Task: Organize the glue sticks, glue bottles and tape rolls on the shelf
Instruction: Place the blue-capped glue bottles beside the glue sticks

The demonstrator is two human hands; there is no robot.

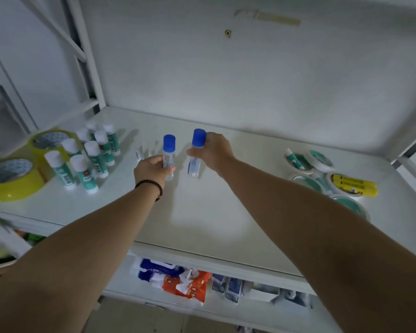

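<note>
Two clear glue bottles with blue caps stand near the middle of the white shelf [226,212]. My left hand [151,168] grips the left glue bottle [169,150] by its lower body. My right hand [213,152] grips the right glue bottle [197,150] around its middle, and that bottle tilts slightly. Several green-and-white glue sticks [91,155] stand upright in a cluster at the left. Two yellow tape rolls [12,179] lie at the far left. Several white tape rolls [320,162] lie at the right, with a green glue stick [294,158] and a yellow glue stick [356,185] lying on them.
A white back wall rises behind the shelf, and a white frame post [87,58] stands at the left rear corner. A lower shelf holds blue, orange and white packets [178,277]. A small clear item [139,153] stands left of my left hand.
</note>
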